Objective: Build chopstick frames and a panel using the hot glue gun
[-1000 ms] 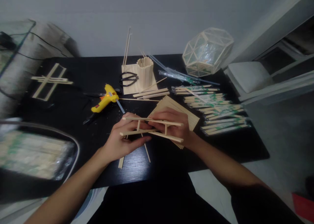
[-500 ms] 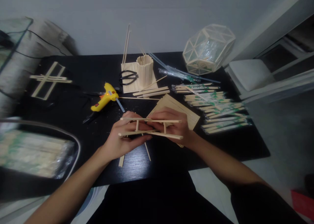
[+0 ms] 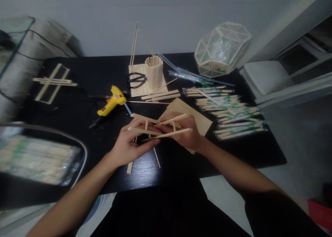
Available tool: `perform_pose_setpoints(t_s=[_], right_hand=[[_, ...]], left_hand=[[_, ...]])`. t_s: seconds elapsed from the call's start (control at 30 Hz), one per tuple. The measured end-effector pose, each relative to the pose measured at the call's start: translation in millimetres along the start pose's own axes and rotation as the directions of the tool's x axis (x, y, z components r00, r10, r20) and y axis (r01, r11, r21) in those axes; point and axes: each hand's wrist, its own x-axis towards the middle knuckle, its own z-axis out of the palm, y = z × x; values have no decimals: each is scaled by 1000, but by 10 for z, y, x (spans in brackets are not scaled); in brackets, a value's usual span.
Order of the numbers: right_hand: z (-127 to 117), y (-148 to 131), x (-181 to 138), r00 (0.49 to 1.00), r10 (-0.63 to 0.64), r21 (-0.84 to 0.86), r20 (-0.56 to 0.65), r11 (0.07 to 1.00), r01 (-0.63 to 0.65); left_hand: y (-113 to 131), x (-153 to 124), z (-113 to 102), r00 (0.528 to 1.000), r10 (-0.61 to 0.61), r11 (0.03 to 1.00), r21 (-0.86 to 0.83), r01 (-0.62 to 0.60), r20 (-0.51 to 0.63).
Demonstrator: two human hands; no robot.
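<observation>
Both hands hold a small frame of glued wooden sticks (image 3: 155,126) just above the black table (image 3: 77,126). My left hand (image 3: 131,143) grips its left end, fingers curled under and thumb on top. My right hand (image 3: 185,133) is closed round its right end. The frame's sticks are now skewed and cross each other. Loose sticks (image 3: 155,157) lie on the table beneath the hands. A flat panel of sticks (image 3: 199,119) lies under my right hand.
A yellow glue gun (image 3: 111,105) lies left of the hands, scissors (image 3: 136,80) and a stick cup (image 3: 154,72) behind. Wrapped chopsticks (image 3: 228,112) spread at the right, a polyhedral stick frame (image 3: 221,48) at the back right. A crossed stick frame (image 3: 53,83) lies far left, a chopstick bag (image 3: 33,159) near left.
The stick frame has been twisted between my hands: its long sticks, parallel before, now cross at an angle. Both hands have stayed in place over the table.
</observation>
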Motion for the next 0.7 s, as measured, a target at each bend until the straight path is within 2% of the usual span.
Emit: perform_pose_setpoints(t_s=[0.37, 0.7], right_hand=[[13, -12, -12, 995, 94, -22, 30, 995, -93], [10, -31, -13, 999, 29, 31, 32, 999, -30]], left_hand=[[13, 41, 52, 998, -61, 995, -76, 60, -10], [9, 33, 46, 999, -6, 1000, -24, 5, -32]])
